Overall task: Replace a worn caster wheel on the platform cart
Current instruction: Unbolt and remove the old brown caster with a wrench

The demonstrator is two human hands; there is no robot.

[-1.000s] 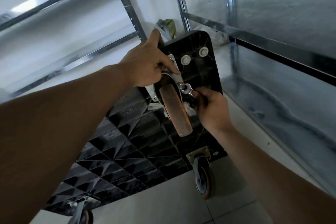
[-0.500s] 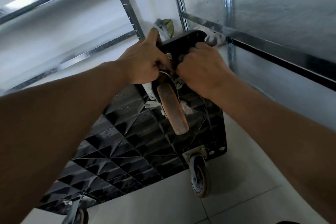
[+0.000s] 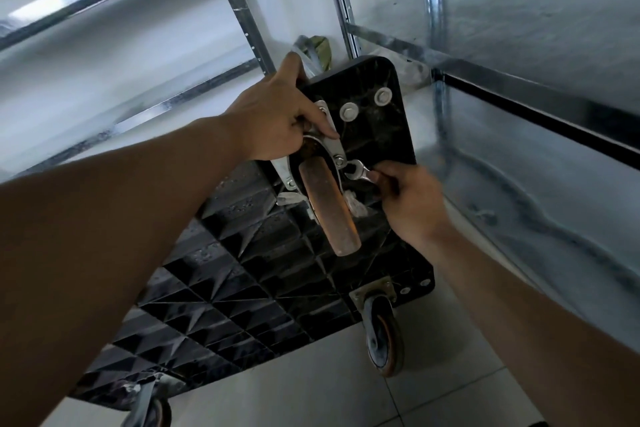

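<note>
Left hand [image 3: 277, 118] clamps caster plate [image 3: 329, 135], thumb over cart [image 3: 242, 270] edge; right hand [image 3: 407, 199], at 3 o'clock of wheel [image 3: 329, 208], grips wrench [image 3: 360, 172].

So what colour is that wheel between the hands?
Rusty orange-brown: the worn caster wheel, seen best in the head view.

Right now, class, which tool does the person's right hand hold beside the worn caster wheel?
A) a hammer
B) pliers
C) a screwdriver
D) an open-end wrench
D: the right hand grips an open-end wrench, its open end at a nut beside the worn caster wheel, while the left hand grips the corner of the platform cart.
</note>
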